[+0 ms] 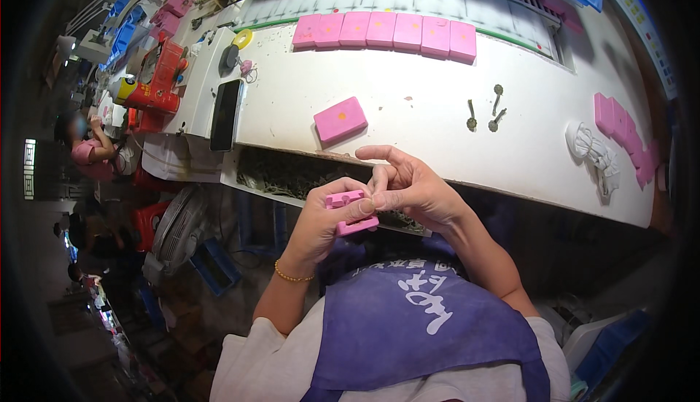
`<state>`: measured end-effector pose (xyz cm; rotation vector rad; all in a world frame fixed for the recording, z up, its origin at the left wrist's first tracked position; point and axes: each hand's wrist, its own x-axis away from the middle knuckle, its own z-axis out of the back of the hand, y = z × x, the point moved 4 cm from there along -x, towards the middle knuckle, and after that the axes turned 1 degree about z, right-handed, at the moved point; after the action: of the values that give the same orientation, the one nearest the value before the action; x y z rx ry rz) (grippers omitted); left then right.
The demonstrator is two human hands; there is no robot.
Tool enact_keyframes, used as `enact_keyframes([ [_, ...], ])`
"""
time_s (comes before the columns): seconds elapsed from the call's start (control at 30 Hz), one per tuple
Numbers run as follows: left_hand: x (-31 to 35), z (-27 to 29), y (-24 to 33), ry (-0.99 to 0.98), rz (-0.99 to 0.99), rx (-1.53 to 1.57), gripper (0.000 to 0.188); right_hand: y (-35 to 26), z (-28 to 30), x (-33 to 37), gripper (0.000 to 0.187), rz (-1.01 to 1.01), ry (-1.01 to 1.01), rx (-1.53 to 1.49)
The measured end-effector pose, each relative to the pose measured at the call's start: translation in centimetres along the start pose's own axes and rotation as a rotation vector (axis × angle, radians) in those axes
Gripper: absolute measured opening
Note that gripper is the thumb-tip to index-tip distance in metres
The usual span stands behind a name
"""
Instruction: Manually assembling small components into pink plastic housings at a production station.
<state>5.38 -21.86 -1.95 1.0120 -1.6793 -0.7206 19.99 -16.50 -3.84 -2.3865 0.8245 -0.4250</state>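
My left hand (319,216) is wrapped round a pink block (358,225) with cut-out hollows in its face, which looks like half of a rubber mould. Its thumb presses across the block. At the block's right edge my right hand (421,194) pinches thumb and fingertips together against the left fingers, one finger stretched out. Whatever lies in that pinch is hidden or too small to name. Just beyond both hands, a closed pink block (340,119) with an orange mark lies on the white table (408,129).
A row of pink blocks (382,29) stands along the back. Several more (625,138) lie at the right by a white cloth glove (594,155). Three small stemmed metal-like pieces (494,110), a phone (226,114) and an open drawer of dark scraps (288,171) are also around. A person (95,147) sits far left.
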Motion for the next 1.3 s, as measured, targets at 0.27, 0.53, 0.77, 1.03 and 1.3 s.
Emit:
enact_keyframes([
  [0.27,0.1,0.1,-0.3,-0.039,0.067,0.04,0.016,-0.3,-0.2,0.2,0.072,0.028,0.008,0.028],
  [0.53,0.2,0.2,-0.1,-0.001,0.036,0.017,0.02,-0.6,0.1,0.3,0.073,0.061,0.071,0.132],
  [0.77,0.2,0.1,-0.2,-0.011,0.063,0.04,0.018,-1.1,0.0,0.4,0.072,0.058,0.029,0.206],
  [1.03,0.0,0.1,-0.8,-0.077,0.08,0.016,0.018,-0.9,0.2,0.3,0.068,0.064,0.01,0.195],
  [1.3,-0.1,-0.1,-1.4,-0.138,0.117,0.088,0.024,-1.2,-0.2,0.6,0.068,0.096,0.064,0.261],
])
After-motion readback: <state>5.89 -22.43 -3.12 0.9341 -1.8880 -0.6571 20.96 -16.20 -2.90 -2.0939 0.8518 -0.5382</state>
